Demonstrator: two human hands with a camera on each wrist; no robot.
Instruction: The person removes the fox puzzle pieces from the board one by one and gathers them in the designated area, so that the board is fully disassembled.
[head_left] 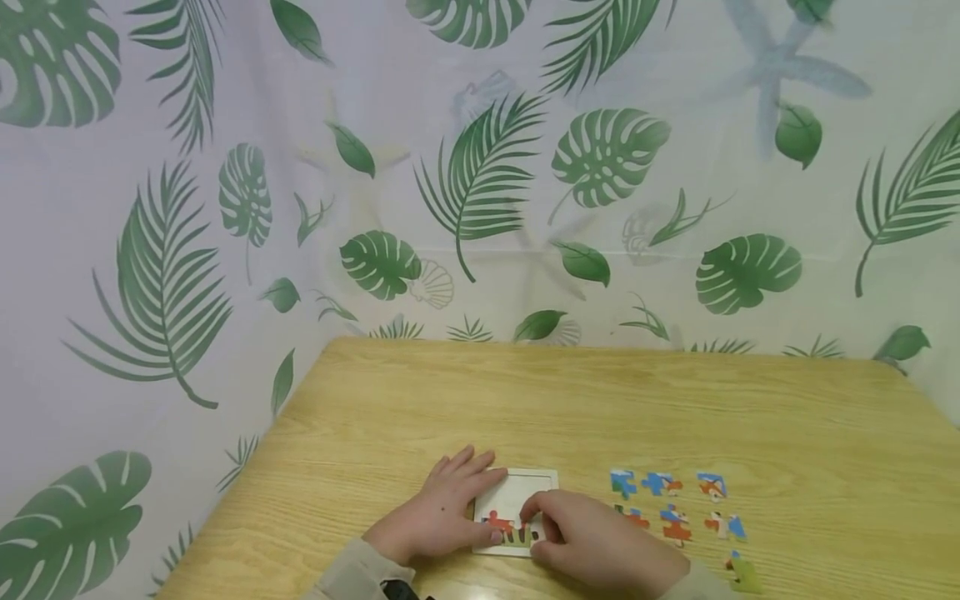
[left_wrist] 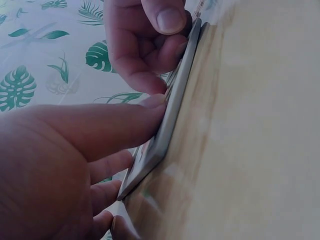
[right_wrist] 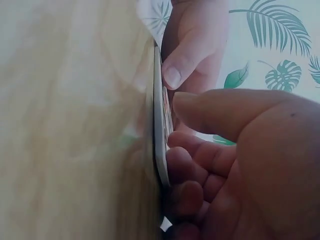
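A small white puzzle tray (head_left: pixel 527 483) lies on the table, with joined puzzle pieces (head_left: pixel 498 523) showing red and green along its near side. My left hand (head_left: pixel 444 510) rests over the tray's left edge, fingers spread, its thumb (left_wrist: pixel 135 122) pressing on the pieces near the front rim. At the tray's right front, my right hand (head_left: pixel 592 537) curls its thumb and index finger about a puzzle piece (head_left: pixel 534 533) that lies low in the tray. The right fingers (right_wrist: pixel 182 162) touch the tray's right side and partly hide that piece.
Several loose puzzle pieces (head_left: pixel 676 525) lie apart in rough rows to the right of the tray, with a green one (head_left: pixel 742 573) nearest the front. The wooden table (head_left: pixel 420 400) meets a leaf-printed curtain (head_left: pixel 480 292) at its back and left.
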